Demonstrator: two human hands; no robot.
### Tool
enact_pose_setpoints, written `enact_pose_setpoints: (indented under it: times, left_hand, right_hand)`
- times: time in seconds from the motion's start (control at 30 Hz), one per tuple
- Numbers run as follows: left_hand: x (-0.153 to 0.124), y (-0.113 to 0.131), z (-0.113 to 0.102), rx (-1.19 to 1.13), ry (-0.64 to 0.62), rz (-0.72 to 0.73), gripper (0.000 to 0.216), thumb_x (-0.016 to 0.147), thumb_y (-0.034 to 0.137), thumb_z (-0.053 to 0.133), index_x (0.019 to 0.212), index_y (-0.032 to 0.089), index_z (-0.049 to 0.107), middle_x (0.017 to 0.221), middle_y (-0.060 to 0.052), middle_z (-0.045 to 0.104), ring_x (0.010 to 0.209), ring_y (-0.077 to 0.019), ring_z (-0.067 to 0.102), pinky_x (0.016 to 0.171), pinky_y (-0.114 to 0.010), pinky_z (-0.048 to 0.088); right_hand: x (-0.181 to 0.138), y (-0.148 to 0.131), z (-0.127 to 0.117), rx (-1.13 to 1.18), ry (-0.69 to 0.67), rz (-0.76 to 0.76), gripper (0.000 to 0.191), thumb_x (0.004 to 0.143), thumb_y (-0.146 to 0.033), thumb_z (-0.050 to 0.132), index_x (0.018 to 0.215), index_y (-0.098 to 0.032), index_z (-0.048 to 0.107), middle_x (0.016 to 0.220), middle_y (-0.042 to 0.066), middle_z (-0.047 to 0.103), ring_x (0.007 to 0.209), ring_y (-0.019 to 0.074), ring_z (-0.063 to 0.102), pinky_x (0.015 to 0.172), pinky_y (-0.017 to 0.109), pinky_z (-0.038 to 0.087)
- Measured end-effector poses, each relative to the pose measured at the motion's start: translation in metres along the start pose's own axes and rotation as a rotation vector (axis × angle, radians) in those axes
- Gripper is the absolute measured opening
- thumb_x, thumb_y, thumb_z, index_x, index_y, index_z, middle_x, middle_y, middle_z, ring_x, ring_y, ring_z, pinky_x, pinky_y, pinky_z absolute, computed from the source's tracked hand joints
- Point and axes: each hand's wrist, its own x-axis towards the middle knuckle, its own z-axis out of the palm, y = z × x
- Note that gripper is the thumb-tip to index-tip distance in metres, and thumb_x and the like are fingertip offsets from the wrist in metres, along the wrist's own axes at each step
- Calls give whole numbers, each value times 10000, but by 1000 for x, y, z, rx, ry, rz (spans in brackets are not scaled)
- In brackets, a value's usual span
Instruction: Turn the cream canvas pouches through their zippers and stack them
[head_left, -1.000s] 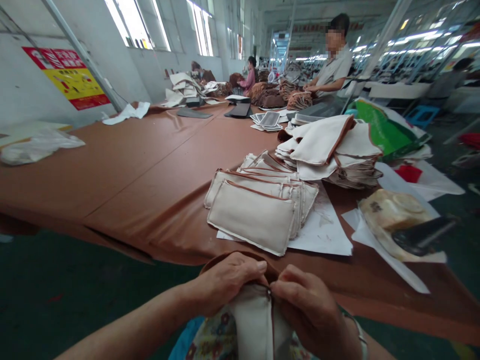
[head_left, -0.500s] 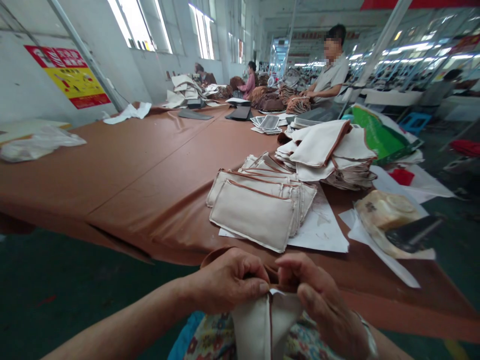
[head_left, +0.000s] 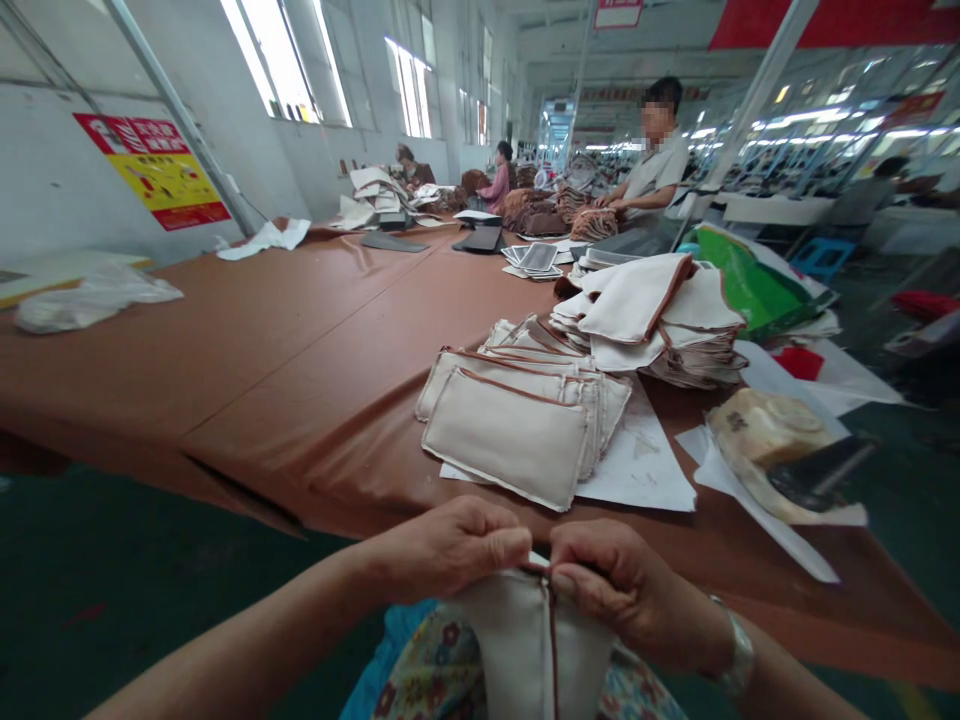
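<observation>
Over my lap hangs a cream fabric piece with a brown-edged seam down its middle. My left hand pinches its top edge left of the seam, thumb on top. Close beside it, my right hand has its thumb and curled fingers closed on the same edge, right of the seam. A little brown material shows between the two hands. Just beyond them on the table lies a fanned row of flat cream sewn pieces with brown edging.
The table has a brown covering. A taller stack of cream pieces stands behind the row. At right are a glue-stained container with a black object, white paper and a green bag. A co-worker stands farther back.
My right hand has moved left and closed its fingers on the fabric's top edge, next to my left hand. The view has tilted slightly upward.
</observation>
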Motion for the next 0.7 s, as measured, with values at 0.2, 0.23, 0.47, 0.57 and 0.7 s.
enact_pose_setpoints:
  times: [0.2,0.23,0.47,0.57,0.7]
  left_hand:
    - [2,3,-3,-210,-5,-74,541,925,576,469,699,112,630,586,33,401,526,-100,268,485,-238,222]
    - [2,4,-2,-247,-12,-97,500,901,552,518,688,113,626,580,34,403,519,-98,266,477,-240,213]
    - [5,2,7,-424,-68,-149,470,798,563,670,647,146,514,562,57,382,475,-73,243,449,-237,172]
    - [4,-2,10,-421,-90,-92,499,775,571,704,631,157,466,554,72,345,483,-64,226,452,-234,154]
    - [1,-7,12,-323,-39,3,499,784,575,702,642,150,483,557,70,362,498,-63,254,454,-217,176]
  right_hand:
    - [-1,-2,-5,106,-34,-14,338,969,-406,475,732,-169,513,697,-29,415,643,113,361,589,238,292]
    - [-1,-1,-6,129,-42,-8,345,969,-420,476,736,-168,515,698,-29,413,637,112,352,581,240,286]
    - [0,5,-3,263,-33,11,369,931,-439,547,699,-153,533,673,-26,411,606,104,331,550,250,260]
    - [2,3,-3,280,-22,-12,355,916,-416,580,691,-142,565,665,-18,438,613,106,367,562,247,279]
    - [3,6,-5,318,-10,-47,338,889,-404,624,688,-134,597,666,-14,456,617,105,392,567,244,285]
